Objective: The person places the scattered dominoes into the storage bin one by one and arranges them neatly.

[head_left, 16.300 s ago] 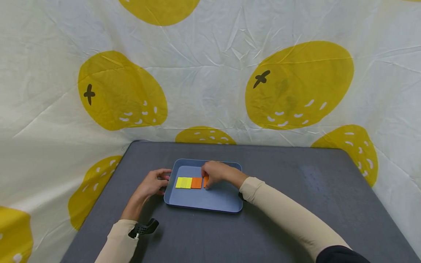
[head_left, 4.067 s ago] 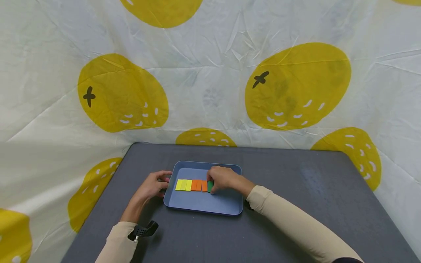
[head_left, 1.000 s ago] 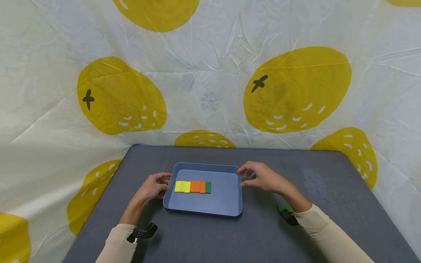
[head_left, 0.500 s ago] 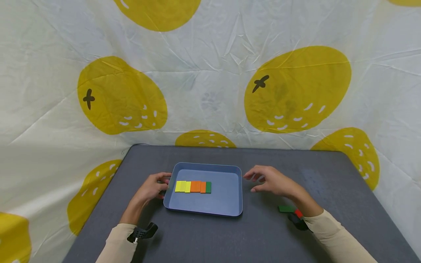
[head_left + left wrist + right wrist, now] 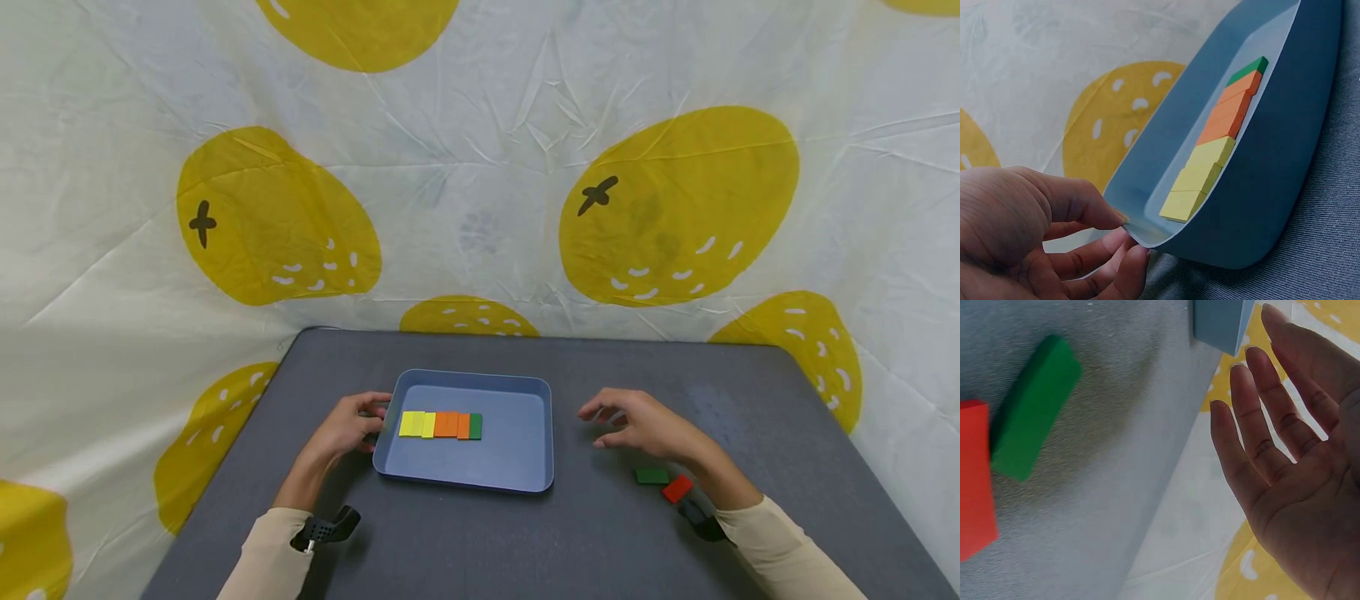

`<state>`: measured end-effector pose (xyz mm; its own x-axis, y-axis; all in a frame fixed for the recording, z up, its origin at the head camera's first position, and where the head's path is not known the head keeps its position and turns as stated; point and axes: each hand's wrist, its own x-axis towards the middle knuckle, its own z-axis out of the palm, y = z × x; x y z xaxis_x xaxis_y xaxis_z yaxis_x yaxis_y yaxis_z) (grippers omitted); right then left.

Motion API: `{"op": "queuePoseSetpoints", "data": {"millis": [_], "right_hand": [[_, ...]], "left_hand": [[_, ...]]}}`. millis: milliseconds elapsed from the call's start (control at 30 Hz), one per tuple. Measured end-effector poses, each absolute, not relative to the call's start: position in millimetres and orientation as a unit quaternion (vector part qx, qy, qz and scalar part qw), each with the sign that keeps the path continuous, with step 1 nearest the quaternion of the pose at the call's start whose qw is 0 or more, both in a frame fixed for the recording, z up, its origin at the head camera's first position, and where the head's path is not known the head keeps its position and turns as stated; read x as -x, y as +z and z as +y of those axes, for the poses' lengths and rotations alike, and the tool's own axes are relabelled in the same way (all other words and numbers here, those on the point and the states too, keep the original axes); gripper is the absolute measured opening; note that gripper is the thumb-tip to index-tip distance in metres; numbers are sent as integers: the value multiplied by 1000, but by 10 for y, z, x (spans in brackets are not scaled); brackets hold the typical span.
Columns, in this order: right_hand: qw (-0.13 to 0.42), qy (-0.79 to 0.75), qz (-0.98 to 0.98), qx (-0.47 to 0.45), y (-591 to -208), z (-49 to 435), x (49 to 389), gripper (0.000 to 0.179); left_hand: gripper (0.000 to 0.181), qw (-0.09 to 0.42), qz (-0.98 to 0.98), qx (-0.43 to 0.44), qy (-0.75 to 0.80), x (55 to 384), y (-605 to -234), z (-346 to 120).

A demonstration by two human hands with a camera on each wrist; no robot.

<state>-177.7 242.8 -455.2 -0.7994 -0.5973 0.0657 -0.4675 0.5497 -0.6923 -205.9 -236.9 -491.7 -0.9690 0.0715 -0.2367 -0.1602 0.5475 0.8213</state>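
My left hand pinches the left rim of a shallow blue tray, thumb over the edge and fingers beneath it outside, as the left wrist view shows. Inside the tray lies a row of flat rectangular blocks: yellow blocks at the left end, then orange blocks, then one green block. To the right of the tray, my right hand hovers over the table with relaxed, spread fingers and nothing in it. Beneath that hand and wrist lie a loose green block and a red block.
A dark grey table carries everything. Behind it hangs a white cloth printed with big yellow fruit shapes. Black wrist-worn devices sit at both cuffs, the right one close to the red block.
Orange blocks and a green one have joined the row since the oldest frame. My right hand has left the tray and moved right and nearer, uncovering the loose blocks. The left hand stays.
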Motion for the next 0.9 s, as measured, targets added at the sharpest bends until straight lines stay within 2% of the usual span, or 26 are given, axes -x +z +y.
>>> {"op": "queuePoseSetpoints", "data": {"millis": [367,900], "right_hand": [[96,-371,871,307,-4689,2567,1724,35],[155,-374,867,289,-4757,2801,1619,41]], "left_hand": [[49,121,872,24,474,2052,-4932,-2373],[49,124,870,14,477,2052,-4929,-2385]]}}
